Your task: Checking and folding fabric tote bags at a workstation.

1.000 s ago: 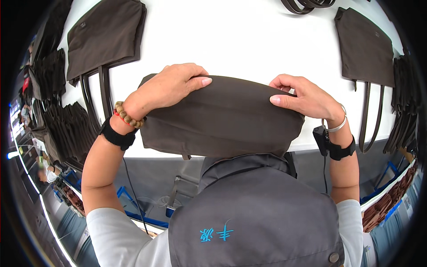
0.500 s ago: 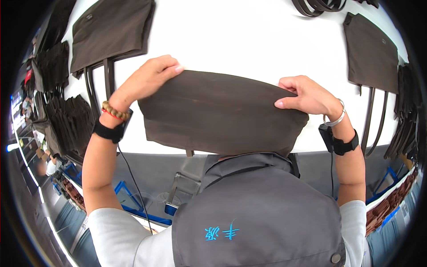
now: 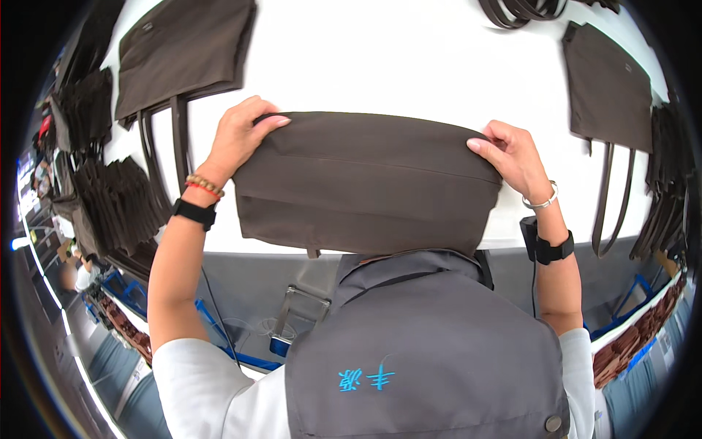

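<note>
A dark brown fabric tote bag [image 3: 365, 194] lies spread at the near side of the white table, directly in front of me. My left hand [image 3: 240, 135] pinches its far left corner between thumb and fingers. At the far right corner, my right hand [image 3: 514, 155] grips the cloth the same way, thumb on top. The far edge is stretched fairly straight between both hands, and a faint crease runs across the cloth. A short strap end pokes out under the near edge, which reaches my grey apron [image 3: 431, 329].
Matching brown bags with long handles lie at the far left [image 3: 186, 55] and far right [image 3: 608, 88] of the white table [image 3: 380, 58]. Stacked dark bags [image 3: 117, 201] line the left side. Coiled dark straps [image 3: 523, 11] sit at the far edge. A metal-framed stool [image 3: 300, 311] stands below the table.
Both hands have shifted slightly at the corners: the left a little inward, the right slightly up the corner. The far edge is now straighter and the cloth smoother.
</note>
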`<state>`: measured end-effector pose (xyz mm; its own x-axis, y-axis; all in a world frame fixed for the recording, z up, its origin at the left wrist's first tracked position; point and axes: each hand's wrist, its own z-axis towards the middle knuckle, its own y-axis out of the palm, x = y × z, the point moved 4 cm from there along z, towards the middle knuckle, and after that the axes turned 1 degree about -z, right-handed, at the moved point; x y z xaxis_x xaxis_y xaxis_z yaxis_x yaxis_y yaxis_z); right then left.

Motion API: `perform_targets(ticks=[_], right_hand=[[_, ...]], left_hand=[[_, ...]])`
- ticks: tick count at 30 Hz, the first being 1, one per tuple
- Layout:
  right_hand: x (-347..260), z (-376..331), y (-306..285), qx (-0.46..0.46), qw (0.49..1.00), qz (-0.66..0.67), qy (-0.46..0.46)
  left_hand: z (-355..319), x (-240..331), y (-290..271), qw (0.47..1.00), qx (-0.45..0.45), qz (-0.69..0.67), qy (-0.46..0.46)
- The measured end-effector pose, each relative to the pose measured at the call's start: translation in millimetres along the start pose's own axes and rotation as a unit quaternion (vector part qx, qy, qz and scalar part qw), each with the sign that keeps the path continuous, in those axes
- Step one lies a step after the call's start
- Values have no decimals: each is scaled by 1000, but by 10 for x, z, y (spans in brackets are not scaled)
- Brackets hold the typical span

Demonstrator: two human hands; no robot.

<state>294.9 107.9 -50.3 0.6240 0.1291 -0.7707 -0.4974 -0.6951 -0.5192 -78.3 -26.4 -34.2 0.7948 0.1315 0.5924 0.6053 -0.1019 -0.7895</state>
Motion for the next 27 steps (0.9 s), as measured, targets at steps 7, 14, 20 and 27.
perform_targets(ticks=[7, 14, 20, 27], right_hand=[[122, -257, -133, 36, 983, 154, 96], [20, -467, -57, 77, 986, 131, 72], [22, -486, 31, 41, 976, 154, 147], [40, -508, 5, 28, 987, 88, 129]], left_hand=[[-128, -227, -87, 971, -48, -128, -198], [92, 412, -136, 970, -119, 212, -4], [582, 1154, 442, 960, -262, 54, 86], [771, 1730, 1187, 952, -254, -167, 32]])
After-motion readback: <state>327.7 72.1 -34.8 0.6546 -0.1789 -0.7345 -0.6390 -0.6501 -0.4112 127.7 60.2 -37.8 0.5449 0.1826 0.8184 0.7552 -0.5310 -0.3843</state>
